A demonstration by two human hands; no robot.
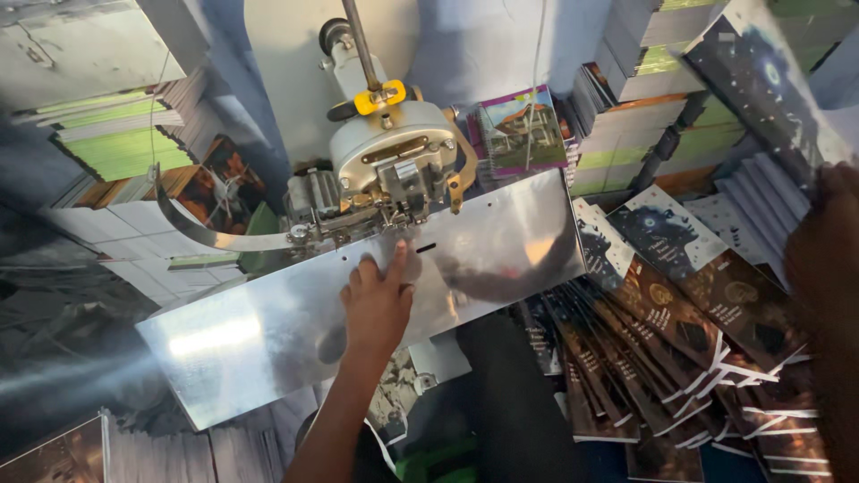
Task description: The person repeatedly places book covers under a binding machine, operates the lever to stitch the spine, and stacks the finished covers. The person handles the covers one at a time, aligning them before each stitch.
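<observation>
A: Which parts are cut off? The right hand is a dark blur at the right edge, its fingers indistinct; whether it grips the booklet above it cannot be told.

B: And the left hand? Its palm is hidden, pressed on the metal plate. The rod of the stitching machine leaves the top edge.

A: The fanned booklets overlap, covers largely hidden, the lowest cropped.

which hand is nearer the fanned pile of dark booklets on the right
Right. The right hand is at the frame's right edge, directly over the fanned booklets. The left hand rests flat on the shiny metal plate, well to their left.
</observation>
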